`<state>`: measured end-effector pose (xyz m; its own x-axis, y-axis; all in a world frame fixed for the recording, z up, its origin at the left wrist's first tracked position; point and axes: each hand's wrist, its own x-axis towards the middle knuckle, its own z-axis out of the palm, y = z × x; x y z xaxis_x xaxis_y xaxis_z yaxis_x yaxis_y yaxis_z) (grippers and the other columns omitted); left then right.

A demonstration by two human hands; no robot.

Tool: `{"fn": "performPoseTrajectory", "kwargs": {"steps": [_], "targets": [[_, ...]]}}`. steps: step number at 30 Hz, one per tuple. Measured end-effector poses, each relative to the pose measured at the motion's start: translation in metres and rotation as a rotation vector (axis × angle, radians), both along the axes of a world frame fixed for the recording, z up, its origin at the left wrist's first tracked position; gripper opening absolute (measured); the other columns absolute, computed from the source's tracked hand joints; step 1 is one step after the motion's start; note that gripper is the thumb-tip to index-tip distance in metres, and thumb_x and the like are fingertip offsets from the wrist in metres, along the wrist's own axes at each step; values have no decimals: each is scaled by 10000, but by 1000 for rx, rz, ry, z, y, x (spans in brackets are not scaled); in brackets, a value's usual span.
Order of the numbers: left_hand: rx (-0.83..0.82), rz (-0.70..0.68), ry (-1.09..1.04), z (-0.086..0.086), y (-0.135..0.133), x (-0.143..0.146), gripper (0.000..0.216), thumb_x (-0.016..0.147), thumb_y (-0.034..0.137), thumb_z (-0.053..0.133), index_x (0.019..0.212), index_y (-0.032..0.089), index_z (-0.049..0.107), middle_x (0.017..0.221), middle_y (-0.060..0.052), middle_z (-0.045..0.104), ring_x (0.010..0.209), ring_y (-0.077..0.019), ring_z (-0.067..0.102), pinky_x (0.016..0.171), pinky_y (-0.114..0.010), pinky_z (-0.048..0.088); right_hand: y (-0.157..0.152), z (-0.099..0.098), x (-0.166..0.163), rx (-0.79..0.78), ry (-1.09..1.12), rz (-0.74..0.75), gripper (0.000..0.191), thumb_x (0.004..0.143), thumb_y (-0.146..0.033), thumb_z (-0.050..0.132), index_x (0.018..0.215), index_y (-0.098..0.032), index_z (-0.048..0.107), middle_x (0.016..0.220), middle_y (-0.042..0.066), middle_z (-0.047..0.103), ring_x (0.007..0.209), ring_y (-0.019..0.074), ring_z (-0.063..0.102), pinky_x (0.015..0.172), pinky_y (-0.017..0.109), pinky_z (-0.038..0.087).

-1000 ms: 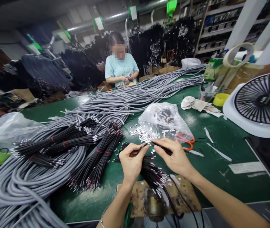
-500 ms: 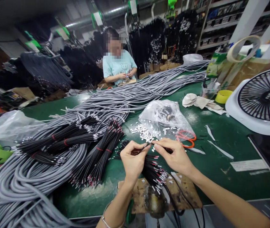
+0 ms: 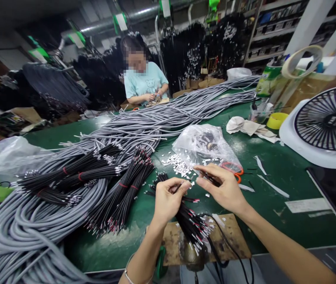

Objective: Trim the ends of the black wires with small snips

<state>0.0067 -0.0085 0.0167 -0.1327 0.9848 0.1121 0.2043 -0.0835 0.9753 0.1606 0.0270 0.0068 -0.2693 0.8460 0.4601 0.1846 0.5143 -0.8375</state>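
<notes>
My left hand is closed in a pinch, with a short piece of black wire between thumb and fingers. To its right, my right hand curls around a slim dark object, whose kind I cannot make out. The two hands are a little apart. Beneath them a bundle of black wires with pale and reddish ends lies over a worn wooden board. Just beyond the fingers is a scattered pile of small white pieces.
A clear plastic bag and orange-handled scissors lie past my right hand. Grey cables and tied black wire bundles spread leftward. A fan stands at right. Across the table sits another person.
My hands, which met at the fingertips before, have come apart. The right hand has shifted slightly right and up. The person opposite leans slightly left and lower.
</notes>
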Motion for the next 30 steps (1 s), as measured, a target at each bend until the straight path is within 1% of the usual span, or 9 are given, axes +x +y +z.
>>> {"fn": "performPoseTrajectory", "kwargs": {"steps": [3, 6, 11, 16, 18, 21, 23, 27, 30], "targets": [[-19, -56, -2, 1, 0, 1, 230, 684, 311, 642, 581, 104, 648, 457, 19, 520, 421, -66, 414, 410, -174, 329, -1, 0, 1, 27, 7, 29, 115, 795, -264, 580, 827, -169, 636, 759, 28, 591, 682, 131, 541, 600, 249, 422], [-41, -85, -7, 0, -1, 2, 260, 697, 348, 629, 587, 113, 658, 450, 15, 519, 417, -73, 422, 409, -179, 328, -4, 0, -1, 58, -49, 10, 136, 831, -232, 518, 730, -160, 573, 705, 19, 527, 628, 118, 496, 566, 240, 390], [-58, -113, 8, -3, 0, 1, 288, 732, 380, 594, 630, 118, 653, 481, 6, 522, 416, -74, 418, 396, -180, 309, -4, -2, -3, 112, -130, -18, 107, 843, -195, 467, 775, -168, 546, 732, 31, 515, 659, 139, 486, 593, 264, 383], [-51, -140, 32, -6, 0, -1, 329, 777, 396, 539, 606, 125, 613, 446, 31, 446, 403, -66, 379, 392, -177, 279, -1, -2, 0, 137, -81, 104, 135, 826, -125, 482, 900, -168, 586, 842, 49, 581, 763, 145, 543, 668, 262, 416], [-51, -161, 48, -6, 0, -1, 338, 790, 396, 520, 595, 130, 595, 447, 35, 432, 402, -65, 368, 391, -177, 271, 0, -2, 0, 151, -73, 110, 120, 817, -113, 497, 874, -167, 588, 813, 39, 579, 742, 136, 540, 654, 250, 409], [-63, -206, 45, -5, -1, -1, 343, 802, 393, 504, 586, 135, 574, 448, 41, 420, 404, -63, 368, 401, -173, 280, 0, -3, -1, 135, -88, 72, 73, 819, -153, 514, 764, -167, 560, 735, 19, 545, 670, 126, 507, 601, 241, 383], [-61, -218, 13, -3, -2, 1, 331, 794, 387, 517, 589, 133, 573, 449, 40, 427, 405, -62, 377, 405, -172, 293, 0, -5, -2, 95, -95, 51, 143, 833, -214, 510, 699, -170, 525, 682, 6, 509, 623, 120, 473, 571, 241, 363], [-30, -163, -66, 1, -2, 5, 277, 729, 371, 598, 617, 118, 596, 490, 11, 501, 433, -73, 428, 416, -180, 332, -4, -8, -6, 8, -86, 1, 196, 855, -278, 479, 688, -176, 485, 637, -7, 470, 559, 109, 422, 520, 240, 333], [-8, -82, -65, -1, -1, 7, 233, 692, 328, 634, 616, 111, 592, 513, 6, 518, 452, -73, 433, 432, -182, 341, -10, -7, -7, 37, -101, -39, 175, 848, -255, 482, 691, -177, 490, 635, -6, 448, 549, 110, 404, 503, 244, 317]]}}
